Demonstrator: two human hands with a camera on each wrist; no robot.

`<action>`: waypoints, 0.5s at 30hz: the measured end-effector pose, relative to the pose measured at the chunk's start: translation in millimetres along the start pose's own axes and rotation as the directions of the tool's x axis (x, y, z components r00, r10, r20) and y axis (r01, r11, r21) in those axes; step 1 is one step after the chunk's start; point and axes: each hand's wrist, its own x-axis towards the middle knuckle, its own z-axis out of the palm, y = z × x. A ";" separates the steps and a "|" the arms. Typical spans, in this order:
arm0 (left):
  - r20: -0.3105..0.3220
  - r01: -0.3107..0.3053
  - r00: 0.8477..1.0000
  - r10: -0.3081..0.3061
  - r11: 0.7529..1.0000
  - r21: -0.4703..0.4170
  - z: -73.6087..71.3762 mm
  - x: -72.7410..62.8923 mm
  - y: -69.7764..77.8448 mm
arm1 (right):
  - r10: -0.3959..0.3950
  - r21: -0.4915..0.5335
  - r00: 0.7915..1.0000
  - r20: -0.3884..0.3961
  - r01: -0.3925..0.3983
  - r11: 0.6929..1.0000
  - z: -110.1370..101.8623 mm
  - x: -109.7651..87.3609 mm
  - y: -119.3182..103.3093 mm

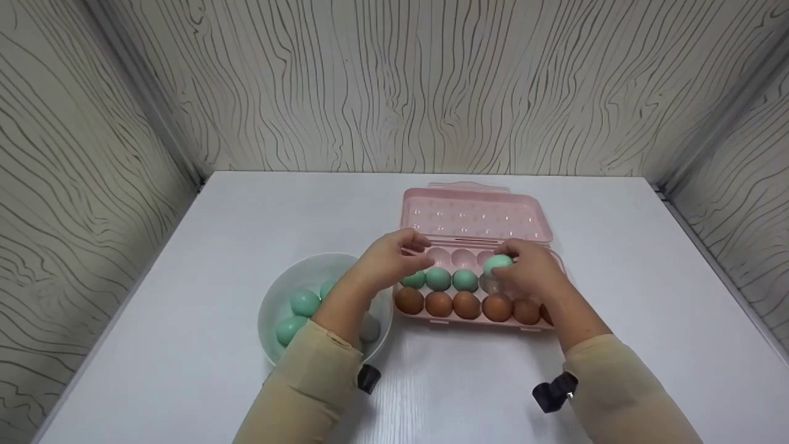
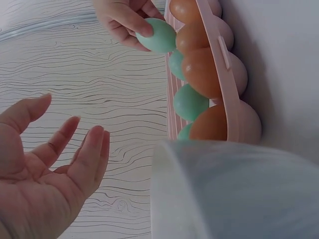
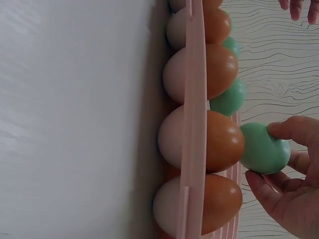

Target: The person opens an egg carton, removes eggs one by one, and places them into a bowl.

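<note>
Beige sleeves (image 1: 302,388) foremost; left fingers (image 2: 88,162) spread, right fingers (image 3: 295,128) pinch a green egg (image 3: 264,152).

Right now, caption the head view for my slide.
Right hand holding a green egg over an open pink carton, a white bowl of eggs at left.
</note>
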 end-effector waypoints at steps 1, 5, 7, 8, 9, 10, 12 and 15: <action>0.000 0.001 1.000 -0.001 1.000 -0.006 -0.1 0.0 0.1 | -0.009 0.001 1.000 -0.001 0.009 1.000 -1.7 -0.6 -1.8; 0.000 -0.004 1.000 0.004 1.000 -0.019 -0.4 0.0 0.8 | -0.046 0.016 0.999 0.000 0.046 0.999 -8.2 -3.0 -9.7; 0.001 -0.018 1.000 0.018 1.000 -0.021 -0.3 0.1 1.1 | -0.066 0.061 0.998 0.003 0.065 0.996 -11.3 -5.0 -15.0; 0.001 -0.025 1.000 0.025 0.999 -0.022 -0.3 0.2 1.2 | -0.071 0.088 0.997 0.006 0.070 0.994 -13.0 -6.0 -17.8; 0.002 -0.038 0.999 0.038 0.999 -0.027 -0.3 0.4 1.2 | -0.085 0.119 0.996 0.004 0.084 0.989 -14.6 -7.6 -20.9; 0.003 -0.052 0.999 0.052 0.998 -0.034 -0.2 0.5 1.3 | -0.098 0.144 0.995 0.001 0.096 0.985 -16.0 -9.0 -23.8; -0.001 -0.076 0.997 0.076 0.996 -0.046 0.3 0.6 1.7 | -0.119 0.183 0.993 -0.001 0.117 0.976 -18.6 -11.7 -29.7; -0.018 -0.118 0.993 0.118 0.992 -0.038 2.2 0.9 2.6 | -0.159 0.220 0.987 -0.007 0.156 0.963 -20.8 -15.5 -37.5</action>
